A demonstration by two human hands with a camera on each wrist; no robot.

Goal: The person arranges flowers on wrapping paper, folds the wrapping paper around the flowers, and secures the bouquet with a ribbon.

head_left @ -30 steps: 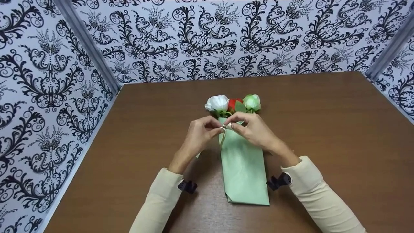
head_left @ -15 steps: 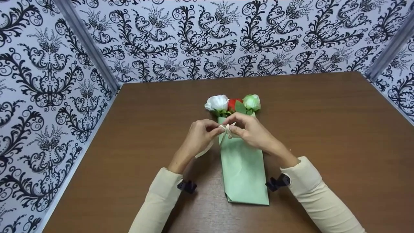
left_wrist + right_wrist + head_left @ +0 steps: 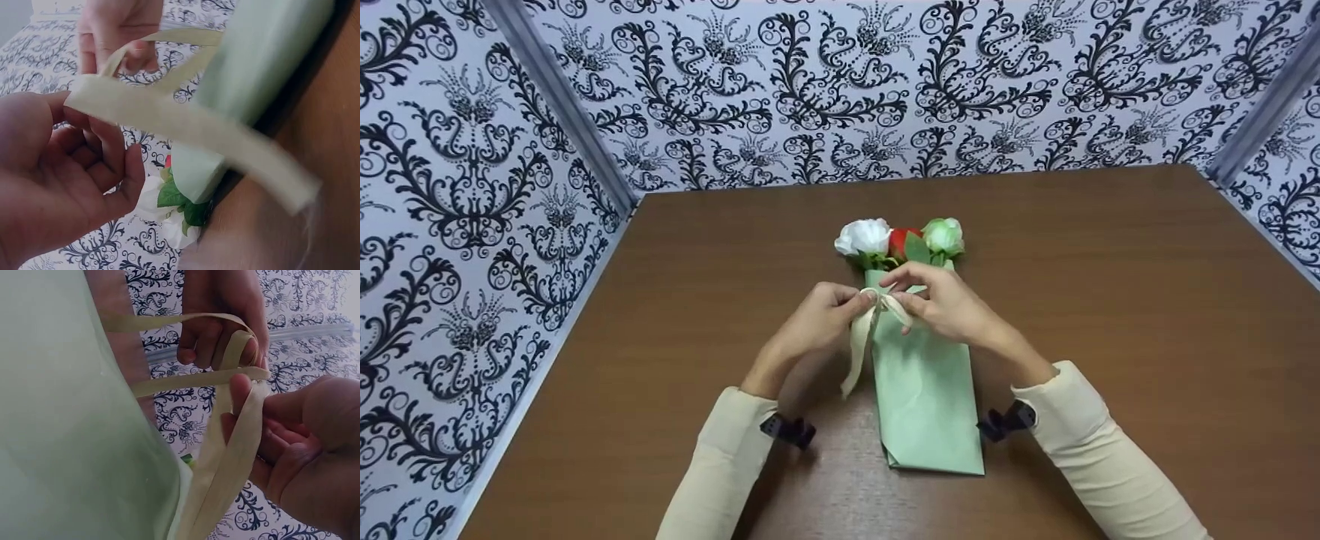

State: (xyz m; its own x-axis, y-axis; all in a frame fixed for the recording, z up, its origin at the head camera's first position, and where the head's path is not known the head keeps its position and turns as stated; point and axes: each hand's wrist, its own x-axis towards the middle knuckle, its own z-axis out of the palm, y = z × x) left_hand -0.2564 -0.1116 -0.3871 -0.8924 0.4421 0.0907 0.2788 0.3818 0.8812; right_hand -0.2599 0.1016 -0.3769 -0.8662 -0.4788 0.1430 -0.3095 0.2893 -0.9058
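Note:
Pale green wrapping paper [image 3: 928,405] lies on the table, folded round a bouquet. A white flower [image 3: 864,238], a red flower [image 3: 900,242] and a greenish-white flower [image 3: 943,237] stick out at its far end. My left hand [image 3: 819,319] pinches a cream ribbon [image 3: 858,352] between thumb and forefinger; one tail hangs down beside the paper. Opposite it, my right hand [image 3: 949,309] pinches a folded part of the same ribbon. In the right wrist view, ribbon strands [image 3: 233,444] cross at the fingers and two run back to the wrapping.
The brown table [image 3: 720,300] extends on all sides of the bouquet. Patterned black-and-white panels [image 3: 840,90] stand behind it and to the left and right. Each wrist carries a small black camera mount [image 3: 789,430].
My left hand has shifted slightly down, and the ribbon tail has swung out to hang before it. A ribbon loop shows more fully at my right fingers. The bouquet stays put.

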